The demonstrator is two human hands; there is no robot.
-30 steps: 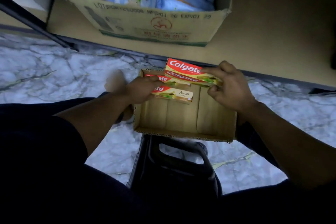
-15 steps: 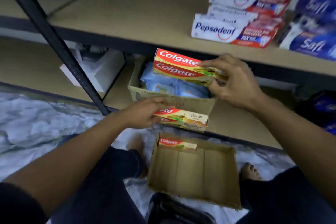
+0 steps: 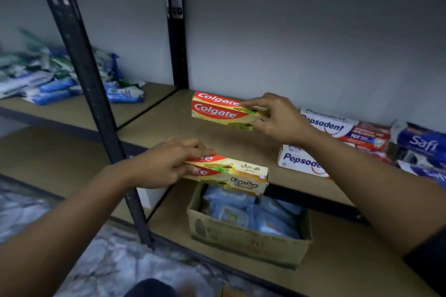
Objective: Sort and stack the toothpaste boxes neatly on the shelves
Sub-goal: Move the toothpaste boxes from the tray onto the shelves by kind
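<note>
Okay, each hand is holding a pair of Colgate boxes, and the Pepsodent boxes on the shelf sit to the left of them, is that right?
Not quite. The head view shows the Pepsodent boxes on the shelf to the right, beyond the right hand. The rest holds: each hand grips a pair of Colgate boxes.

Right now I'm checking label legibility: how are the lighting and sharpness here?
Head view: dim overall, corners darkest; the Colgate boxes in the right hand read clearly; the blue packets at left are blurred; the black upright leans, likely wide-angle distortion.
</note>
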